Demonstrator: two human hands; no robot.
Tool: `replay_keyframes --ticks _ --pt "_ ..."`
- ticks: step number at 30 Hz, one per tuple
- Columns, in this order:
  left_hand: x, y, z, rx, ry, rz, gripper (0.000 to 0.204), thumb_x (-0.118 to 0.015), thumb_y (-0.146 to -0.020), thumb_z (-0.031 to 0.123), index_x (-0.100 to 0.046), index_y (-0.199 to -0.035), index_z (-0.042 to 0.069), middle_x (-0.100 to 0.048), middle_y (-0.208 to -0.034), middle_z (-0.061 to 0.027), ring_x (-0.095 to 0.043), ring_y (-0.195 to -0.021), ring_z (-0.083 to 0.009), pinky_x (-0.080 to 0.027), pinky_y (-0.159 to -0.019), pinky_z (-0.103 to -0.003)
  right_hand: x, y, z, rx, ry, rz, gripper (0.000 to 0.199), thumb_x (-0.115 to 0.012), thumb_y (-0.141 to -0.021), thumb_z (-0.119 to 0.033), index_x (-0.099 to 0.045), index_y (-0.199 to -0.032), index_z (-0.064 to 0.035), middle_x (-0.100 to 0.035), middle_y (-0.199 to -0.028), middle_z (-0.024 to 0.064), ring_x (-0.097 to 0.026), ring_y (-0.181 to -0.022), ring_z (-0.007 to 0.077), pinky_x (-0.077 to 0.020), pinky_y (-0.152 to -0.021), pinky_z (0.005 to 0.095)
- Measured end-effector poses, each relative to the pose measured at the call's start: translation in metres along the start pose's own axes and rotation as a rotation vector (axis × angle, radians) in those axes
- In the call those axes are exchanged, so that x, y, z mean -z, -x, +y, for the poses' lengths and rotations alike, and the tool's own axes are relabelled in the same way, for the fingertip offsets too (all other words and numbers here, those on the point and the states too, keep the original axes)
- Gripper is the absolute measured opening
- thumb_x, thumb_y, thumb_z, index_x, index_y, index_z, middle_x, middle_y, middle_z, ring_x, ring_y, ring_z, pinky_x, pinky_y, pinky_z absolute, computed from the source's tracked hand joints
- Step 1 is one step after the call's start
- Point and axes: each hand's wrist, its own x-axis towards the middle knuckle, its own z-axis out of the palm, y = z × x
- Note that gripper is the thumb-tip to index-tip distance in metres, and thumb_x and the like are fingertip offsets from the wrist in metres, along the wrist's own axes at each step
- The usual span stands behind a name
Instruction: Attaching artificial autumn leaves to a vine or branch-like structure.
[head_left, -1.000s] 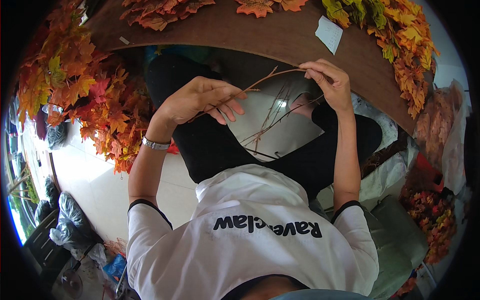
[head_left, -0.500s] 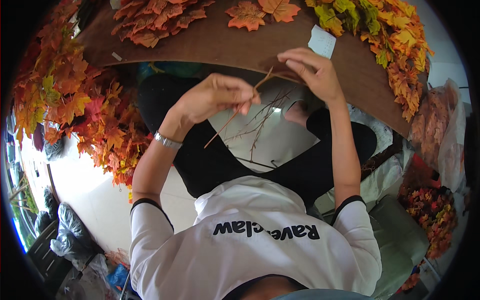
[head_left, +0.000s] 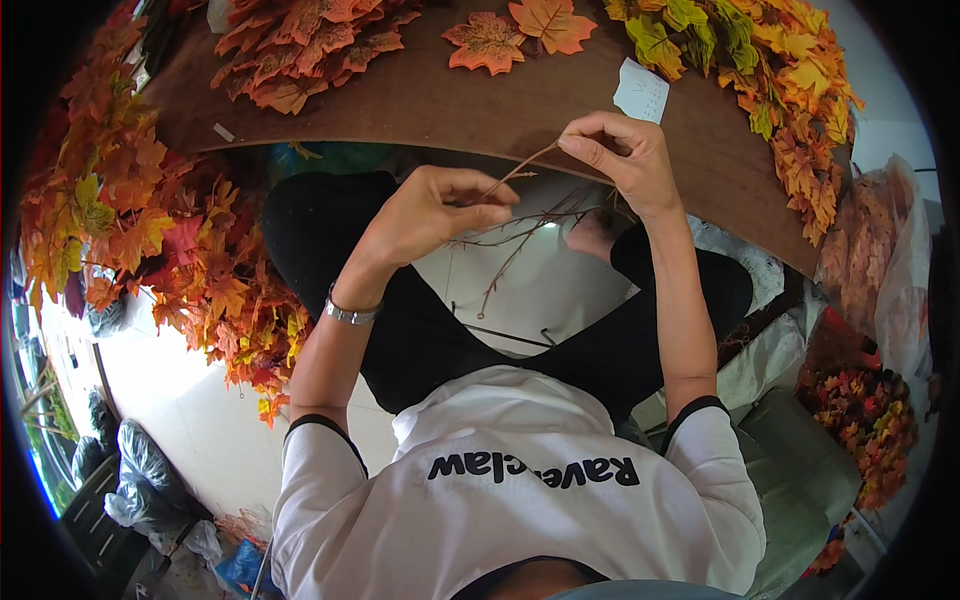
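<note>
My right hand (head_left: 622, 160) pinches one end of a thin brown twig (head_left: 528, 164) between thumb and fingertips, close to the table's near edge. From there the twig slants down and left, with a small side shoot near its middle. Its other end reaches into the gap between the thumb and fingers of my left hand (head_left: 440, 212), which are apart and do not visibly grip it. Several bare branching twigs (head_left: 512, 262) show below the hands, between my legs; whether they join the held twig I cannot tell.
A curved brown table (head_left: 400, 120) lies ahead, bearing stacked orange leaves (head_left: 300, 50), loose maple leaves (head_left: 485, 42), yellow-green leaves (head_left: 690, 30) and a white paper slip (head_left: 641, 90). Autumn foliage (head_left: 215, 270) hangs at left. A dark plastic bag (head_left: 145, 480) stands lower left.
My right hand has taken hold of the twig's end. My left fingers have spread from their pinch on it. The twigs below have shifted.
</note>
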Motion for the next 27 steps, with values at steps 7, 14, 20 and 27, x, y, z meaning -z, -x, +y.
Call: replay_keyframes --ticks 7,14,20,27 --pt "-0.005 0.007 -0.001 -0.007 -0.012 0.225 0.017 -0.063 -0.079 0.009 -0.063 -0.094 0.0 -0.062 -0.073 -0.0037 -0.055 -0.062 -0.0059 -0.045 -0.054 -0.019 0.006 -0.003 0.003 -0.002 0.007 0.021 0.013 -0.065 -0.079 -0.013 -0.064 -0.078 -0.0006 -0.057 -0.067 -0.0033 -0.046 -0.061 0.0022 -0.0367 -0.055 0.0168" --pt "0.002 0.016 0.007 0.022 0.104 -0.098 0.016 -0.055 -0.085 0.009 -0.062 -0.09 -0.004 -0.063 -0.071 -0.0066 -0.055 -0.056 -0.0077 -0.045 -0.051 -0.019 0.007 -0.026 0.008 -0.041 -0.034 -0.075 0.019 -0.061 -0.081 -0.015 -0.064 -0.09 0.002 -0.062 -0.082 0.0026 -0.054 -0.074 0.0086 -0.0422 -0.067 0.0209" --pt "-0.004 0.014 0.008 0.174 0.454 -0.355 0.019 -0.055 -0.086 0.013 -0.056 -0.095 -0.003 -0.064 -0.076 -0.0104 -0.062 -0.062 -0.0143 -0.048 -0.053 -0.022 0.007 -0.087 0.028 0.328 0.709 0.199 0.013 -0.059 -0.078 -0.008 -0.063 -0.089 -0.0031 -0.062 -0.081 0.0078 -0.059 -0.072 0.0178 -0.0455 -0.064 0.0271" --pt "-0.01 0.011 -0.007 0.058 0.301 -0.463 0.015 -0.052 -0.087 0.012 -0.056 -0.093 -0.001 -0.065 -0.078 -0.0081 -0.053 -0.07 -0.0081 -0.041 -0.064 -0.02 0.013 -0.116 0.034 0.346 0.933 -0.006 0.013 -0.057 -0.074 -0.002 -0.059 -0.086 -0.0022 -0.057 -0.078 0.0129 -0.055 -0.072 0.0321 -0.0451 -0.064 0.0366"
